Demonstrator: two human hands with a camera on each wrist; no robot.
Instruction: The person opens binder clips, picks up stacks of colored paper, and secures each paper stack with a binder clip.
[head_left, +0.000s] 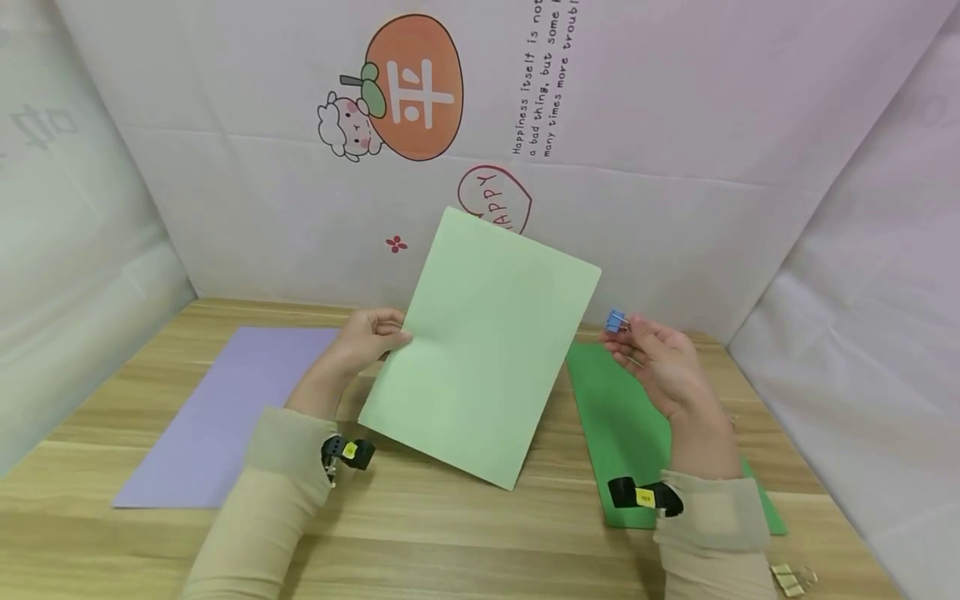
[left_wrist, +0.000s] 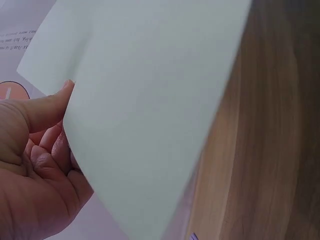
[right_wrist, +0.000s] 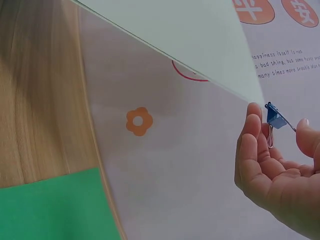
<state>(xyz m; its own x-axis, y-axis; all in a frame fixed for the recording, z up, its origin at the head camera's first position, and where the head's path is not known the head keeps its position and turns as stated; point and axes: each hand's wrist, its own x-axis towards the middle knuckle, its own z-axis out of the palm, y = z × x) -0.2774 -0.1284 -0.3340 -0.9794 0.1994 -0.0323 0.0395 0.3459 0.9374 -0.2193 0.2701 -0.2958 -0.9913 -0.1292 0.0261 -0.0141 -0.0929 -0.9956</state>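
Pale green sheet (head_left: 480, 358) is hanging in the air over the middle of the desk (head_left: 450, 542), tilting so that its top is leaning to the right, and its lower right corner is pointing toward the near side. The left hand (head_left: 365, 339) is holding it by the left edge: the thumb is pressing on the face that is showing, and the other fingers are curling behind, pinching the sheet between them.

To the right, the right hand (head_left: 666, 360) is pinching a blue binder clip (head_left: 616, 322) by its metal handles, the thumb bearing on one and the fingers supporting the other. The clip is standing near the sheet's right edge, and in the head view the two are showing apart.

On the left of the desk a purple sheet (head_left: 210, 433) is lying flat, partly passing under the left forearm. On the right a darker green sheet (head_left: 622, 433) is lying, with the right forearm covering part of it. A gold-coloured binder clip (head_left: 787, 579) is resting at the near right. Behind, a printed white cloth (head_left: 660, 108) is rising along the far side, and the pale sheet is covering part of its red speech bubble (head_left: 495, 196).
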